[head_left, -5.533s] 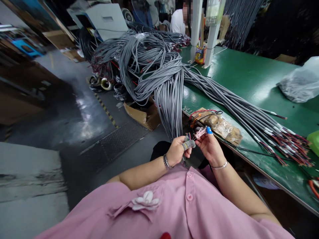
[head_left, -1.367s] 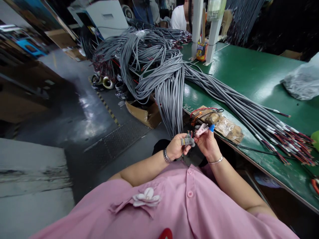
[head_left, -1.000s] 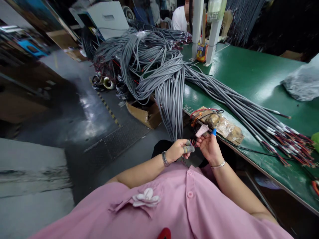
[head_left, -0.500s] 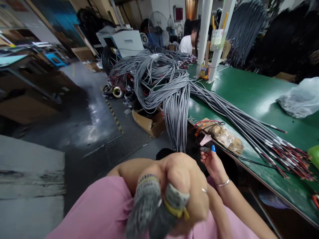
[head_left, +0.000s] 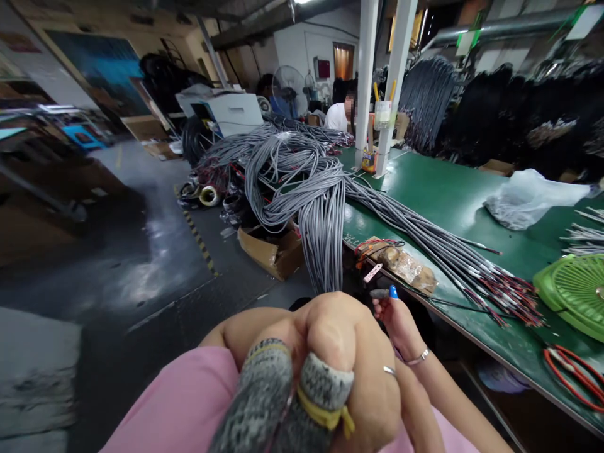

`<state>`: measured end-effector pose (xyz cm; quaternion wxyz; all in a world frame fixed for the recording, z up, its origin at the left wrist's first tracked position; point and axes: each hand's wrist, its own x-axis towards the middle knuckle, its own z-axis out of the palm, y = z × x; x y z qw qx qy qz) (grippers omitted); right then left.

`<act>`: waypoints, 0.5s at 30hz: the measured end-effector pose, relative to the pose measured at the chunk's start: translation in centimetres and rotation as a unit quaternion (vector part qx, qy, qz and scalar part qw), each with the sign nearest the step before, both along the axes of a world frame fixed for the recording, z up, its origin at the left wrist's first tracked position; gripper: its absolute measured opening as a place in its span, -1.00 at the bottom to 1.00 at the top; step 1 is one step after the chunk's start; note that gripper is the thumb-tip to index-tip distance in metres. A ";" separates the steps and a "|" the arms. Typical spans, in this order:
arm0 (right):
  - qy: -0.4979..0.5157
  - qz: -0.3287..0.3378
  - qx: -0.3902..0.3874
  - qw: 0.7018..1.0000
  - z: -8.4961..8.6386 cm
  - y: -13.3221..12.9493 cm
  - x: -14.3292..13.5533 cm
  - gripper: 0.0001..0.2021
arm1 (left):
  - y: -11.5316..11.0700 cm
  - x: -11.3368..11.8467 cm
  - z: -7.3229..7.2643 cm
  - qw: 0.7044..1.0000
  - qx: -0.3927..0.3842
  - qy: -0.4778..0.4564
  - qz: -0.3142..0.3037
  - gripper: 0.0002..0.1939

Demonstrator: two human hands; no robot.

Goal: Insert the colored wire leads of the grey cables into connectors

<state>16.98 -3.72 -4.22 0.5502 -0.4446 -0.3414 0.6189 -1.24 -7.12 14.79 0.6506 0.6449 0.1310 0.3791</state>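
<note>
My left hand (head_left: 349, 352) is raised close to the camera, its fingers bent and side by side. Grey knitted finger covers (head_left: 259, 384) are on two of them, one tied with a yellow band. Those fingertips run out of the picture, so anything between them is hidden. Beside the bench edge, my right hand (head_left: 399, 318) holds nothing I can see. Its thumb has a blue cover and stands apart from a finger in a grey cover; the other fingers curl loosely. Nearest to it are a pale pink tag (head_left: 372, 272) and a tape-wrapped wooden block (head_left: 401, 263).
Grey cable bundles (head_left: 321, 207) drape over the green bench (head_left: 425, 173), some hanging off its edge. On the right lie a green fan (head_left: 576, 296), red-handled pliers (head_left: 573, 377) and a plastic bag (head_left: 519, 198). A cardboard box (head_left: 274, 251) stands on the floor; a person (head_left: 337, 116) is behind.
The view has tilted up and swung right, bringing the green fan and the whole red pliers handles into sight. Both hands keep nearly the same pose.
</note>
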 end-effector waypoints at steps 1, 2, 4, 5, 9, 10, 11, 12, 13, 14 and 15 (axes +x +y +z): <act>0.002 0.001 0.002 1.000 0.4 -0.1 0.0 -0.55 | 0.3 0.0 0.6 1.000 -0.007 0.002 -0.008 -0.53; 0.000 0.003 0.009 1.000 0.8 -0.3 0.1 -0.54 | 0.7 0.1 1.1 1.000 -0.015 0.004 -0.011 -0.54; -0.012 0.005 0.029 0.999 1.6 -0.6 0.3 -0.52 | 1.3 0.3 1.4 0.999 -0.034 0.009 -0.010 -0.54; -0.021 0.006 0.040 0.999 2.1 -0.8 0.4 -0.52 | 1.5 0.3 1.3 0.999 -0.044 0.012 -0.004 -0.54; -0.095 0.021 0.096 0.991 4.7 -1.2 2.5 -0.54 | 1.7 0.3 0.2 0.996 -0.077 0.019 0.037 -0.51; -0.134 0.026 0.122 0.983 5.6 -1.2 3.4 -0.57 | 1.8 0.3 0.2 0.996 -0.078 0.013 0.044 -0.49; -0.183 0.027 0.151 0.971 6.6 -1.0 4.5 -0.61 | 2.0 0.3 0.3 0.996 -0.076 0.004 0.042 -0.46; -0.231 0.031 0.179 0.956 7.5 -0.8 5.7 -0.65 | 2.5 0.5 0.5 0.997 -0.071 -0.005 0.035 -0.44; -0.279 0.030 0.210 0.936 8.4 -0.4 7.0 -0.70 | 3.1 0.7 0.7 0.998 -0.063 -0.008 0.022 -0.43; -0.324 0.022 0.232 0.917 9.1 0.2 8.3 -0.73 | 4.0 1.0 0.9 0.998 -0.054 0.005 0.004 -0.45; -0.360 0.018 0.241 0.901 9.6 0.8 9.5 -0.74 | 5.2 1.5 1.0 0.999 -0.046 0.021 0.017 -0.49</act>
